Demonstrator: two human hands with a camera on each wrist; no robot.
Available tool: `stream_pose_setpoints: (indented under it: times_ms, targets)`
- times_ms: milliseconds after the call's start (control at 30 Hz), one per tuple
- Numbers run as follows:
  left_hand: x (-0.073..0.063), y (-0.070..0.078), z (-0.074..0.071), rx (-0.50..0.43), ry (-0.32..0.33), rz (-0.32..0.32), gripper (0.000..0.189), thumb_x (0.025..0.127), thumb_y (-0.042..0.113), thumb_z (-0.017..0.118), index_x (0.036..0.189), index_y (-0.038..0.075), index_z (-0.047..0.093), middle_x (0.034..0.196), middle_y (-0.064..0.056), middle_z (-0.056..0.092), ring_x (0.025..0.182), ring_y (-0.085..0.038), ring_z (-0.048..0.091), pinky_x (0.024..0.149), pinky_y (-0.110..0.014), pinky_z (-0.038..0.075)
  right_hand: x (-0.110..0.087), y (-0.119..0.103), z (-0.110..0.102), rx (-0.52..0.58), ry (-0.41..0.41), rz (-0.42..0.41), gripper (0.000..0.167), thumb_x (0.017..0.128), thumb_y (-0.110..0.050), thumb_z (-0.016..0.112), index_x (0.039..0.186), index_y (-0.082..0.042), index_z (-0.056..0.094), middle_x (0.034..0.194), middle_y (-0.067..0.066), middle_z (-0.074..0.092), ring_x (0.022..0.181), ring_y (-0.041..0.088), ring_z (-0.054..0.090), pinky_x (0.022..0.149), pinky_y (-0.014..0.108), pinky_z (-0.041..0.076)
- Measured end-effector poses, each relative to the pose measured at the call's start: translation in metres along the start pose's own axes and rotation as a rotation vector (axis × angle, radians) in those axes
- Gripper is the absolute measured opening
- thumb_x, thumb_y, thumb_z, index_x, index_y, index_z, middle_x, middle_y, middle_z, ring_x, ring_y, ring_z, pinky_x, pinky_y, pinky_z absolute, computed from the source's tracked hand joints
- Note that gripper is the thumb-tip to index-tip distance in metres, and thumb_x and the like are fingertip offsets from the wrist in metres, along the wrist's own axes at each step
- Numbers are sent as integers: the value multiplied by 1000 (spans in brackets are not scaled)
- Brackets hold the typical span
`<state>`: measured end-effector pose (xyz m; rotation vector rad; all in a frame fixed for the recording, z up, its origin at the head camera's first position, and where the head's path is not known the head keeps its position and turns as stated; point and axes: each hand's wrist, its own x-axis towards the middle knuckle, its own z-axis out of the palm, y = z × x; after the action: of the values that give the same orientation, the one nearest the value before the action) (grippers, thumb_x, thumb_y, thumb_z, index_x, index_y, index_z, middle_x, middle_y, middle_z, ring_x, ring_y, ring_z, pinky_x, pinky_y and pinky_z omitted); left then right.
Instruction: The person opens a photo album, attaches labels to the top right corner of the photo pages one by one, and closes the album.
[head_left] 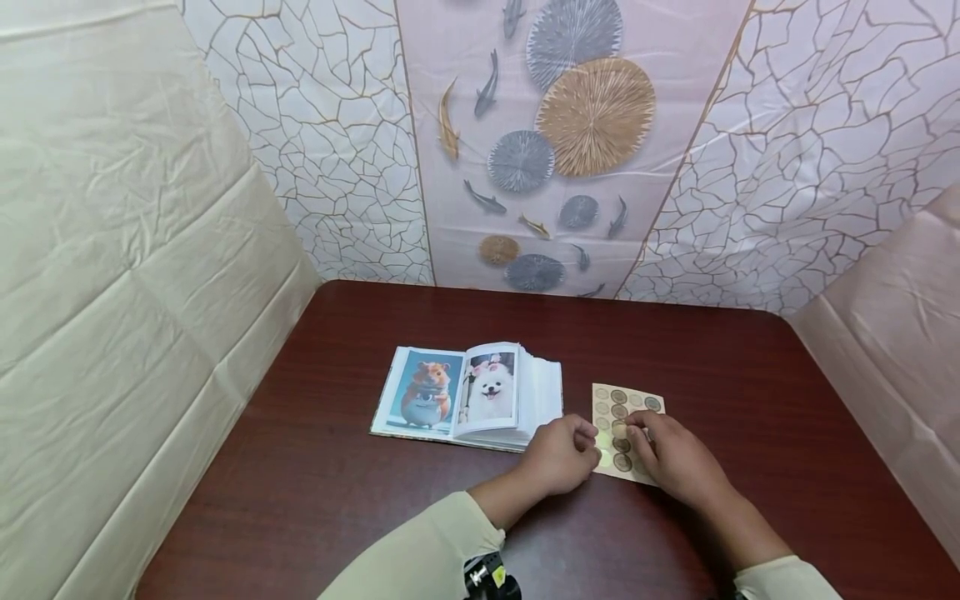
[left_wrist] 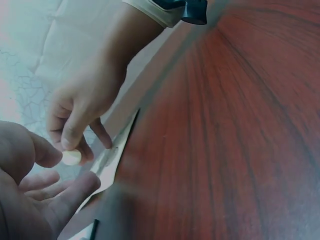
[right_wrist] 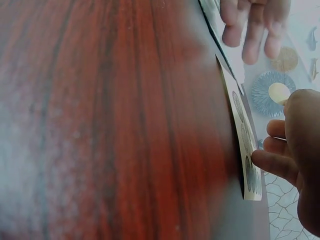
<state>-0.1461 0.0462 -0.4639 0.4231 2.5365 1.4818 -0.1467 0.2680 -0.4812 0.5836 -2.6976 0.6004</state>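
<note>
My right hand (head_left: pixel 678 458) pinches a small round pale sticker (right_wrist: pixel 278 93) between thumb and forefinger. Beneath it lies a cream sheet of round stickers (head_left: pixel 628 401), some with dark rings; one lower finger of that hand touches the sheet in the right wrist view. My left hand (head_left: pixel 558 457) is at the sheet's left edge, its fingers loosely bent and holding nothing. In the left wrist view the sticker shows close to the left hand's fingertips.
An open photo album (head_left: pixel 452 434) lies left of the sheet, showing a hamster picture (head_left: pixel 427 396) and a white dog picture (head_left: pixel 490 390). Dark red wooden table (head_left: pixel 315 500) underneath; patterned cloth (head_left: pixel 337 125) hangs behind it, with pale cloth walls at both sides.
</note>
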Motion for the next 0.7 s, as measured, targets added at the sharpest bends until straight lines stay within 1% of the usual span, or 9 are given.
stream_pose_setpoints:
  times_ms: [100, 167, 333, 400, 500, 633, 700]
  targets:
    - [-1, 2, -5, -10, -37, 43, 18, 90, 13, 71, 107, 9, 73, 84, 14, 67, 77, 3, 60, 72, -19, 49, 0, 0, 0, -6, 14, -8, 9, 98, -8, 66, 107, -8, 67, 96, 8, 69, 82, 22, 63, 69, 46, 51]
    - [-2, 2, -8, -10, -49, 73, 16, 92, 14, 69, 107, 9, 73, 84, 16, 67, 77, 4, 60, 72, -18, 49, 1, 0, 0, -10, 23, -10, 10, 98, -8, 66, 108, -8, 67, 98, 9, 70, 83, 22, 64, 69, 46, 51]
    - [-2, 1, -18, -6, -48, 136, 14, 96, 16, 67, 106, 10, 74, 85, 15, 68, 76, 5, 61, 72, -17, 50, 1, -1, -1, -25, 38, -1, 10, 98, -9, 67, 108, -10, 68, 101, 10, 70, 85, 24, 65, 68, 47, 52]
    - [-3, 2, -23, -2, -52, 156, 14, 97, 16, 66, 106, 10, 74, 86, 15, 68, 76, 6, 61, 72, -17, 50, 1, -2, -1, -39, 47, -2, 11, 97, -10, 68, 108, -10, 68, 101, 11, 70, 84, 25, 66, 66, 48, 52]
    - [-6, 3, -30, 4, -70, 185, 12, 98, 17, 66, 107, 13, 74, 87, 16, 68, 74, 5, 61, 69, -16, 50, 3, -2, -2, -67, 68, -15, 12, 96, -11, 70, 107, -11, 68, 101, 11, 71, 81, 25, 66, 62, 48, 52]
    - [-10, 2, -42, 62, -73, 273, 12, 100, 17, 64, 109, 16, 73, 91, 15, 69, 73, 5, 59, 67, -15, 50, 5, -3, -2, -107, 89, -26, 13, 95, -14, 71, 107, -13, 69, 104, 10, 71, 81, 26, 66, 57, 48, 51]
    - [-11, 1, -48, 129, -50, 333, 13, 101, 17, 64, 110, 16, 73, 91, 14, 69, 74, 6, 57, 68, -14, 48, 7, -4, -3, -131, 98, -34, 13, 95, -15, 71, 108, -13, 69, 107, 10, 70, 86, 27, 67, 55, 49, 52]
